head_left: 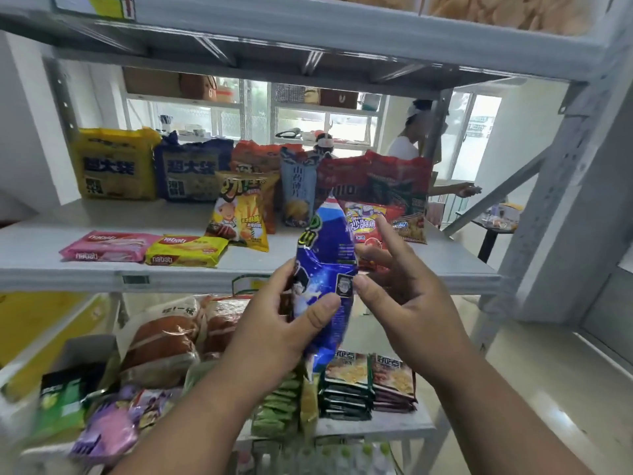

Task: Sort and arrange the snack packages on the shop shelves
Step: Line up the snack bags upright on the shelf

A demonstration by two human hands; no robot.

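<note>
Head view. Blue snack packet [325, 269] held up in front of the middle shelf [239, 272], long axis near upright, top leaning slightly away toward the shelf. Gripped low on its left edge by the left hand [274, 323], thumb across the front face, fingers curled behind. Right hand [407, 296] at the packet's right edge: thumb tip touching or pinching the edge, index and other fingers spread and raised just clear of the foil; whether any finger presses from behind cannot be told. Left hand carrying the packet, so the nearer one for placing it.

Beyond the fingertips, on the middle shelf: red packet [373, 221] just behind the right fingers, yellow crisp bag [243, 214] up and left of the left fingers, pale blue bag [298, 190] standing straight past the packet's top. Further left of the left hand, a pink wafer pack [106, 246] and a yellow wafer pack [186, 250] lying flat side by side, touching. Bare shelf between the yellow crisp bag and the red packet, directly ahead of the packet: likely the slot, a short push forward, keeping the axis upright.

Below the wrists, lower shelf [394, 423]: bread in clear bags [161, 351] under the left forearm, stacked dark sachets [346, 382] beneath the right wrist.
</note>
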